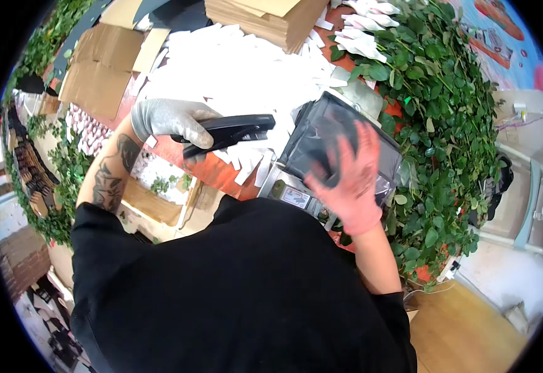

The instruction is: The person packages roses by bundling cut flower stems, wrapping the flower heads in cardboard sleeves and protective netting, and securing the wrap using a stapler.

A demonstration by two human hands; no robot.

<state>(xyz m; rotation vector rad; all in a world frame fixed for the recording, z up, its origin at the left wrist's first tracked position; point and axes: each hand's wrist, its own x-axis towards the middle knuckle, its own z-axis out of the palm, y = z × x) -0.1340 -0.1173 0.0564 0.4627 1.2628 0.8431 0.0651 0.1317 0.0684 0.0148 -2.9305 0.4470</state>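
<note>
My left hand (178,121), in a grey-white glove, is closed around a black stapler (240,129) that points to the right above the table. My right hand (349,180), in a pink glove and slightly blurred, has its fingers spread over a stack of black plastic sheets or sleeves (309,133). Whether the fingertips press on the stack I cannot tell. Beneath the stack's near edge sits a metal device with a small display panel (293,196), which looks like a scale. A heap of small white strips (222,65) covers the table beyond my left hand.
Leafy green stems (436,143) are piled along the right, with white-wrapped flower heads (361,37) at their far end. Brown cardboard sheets (259,18) are stacked at the back, with more cardboard (100,65) at left. Wrapped pink-white buds (88,130) lie beyond my left arm.
</note>
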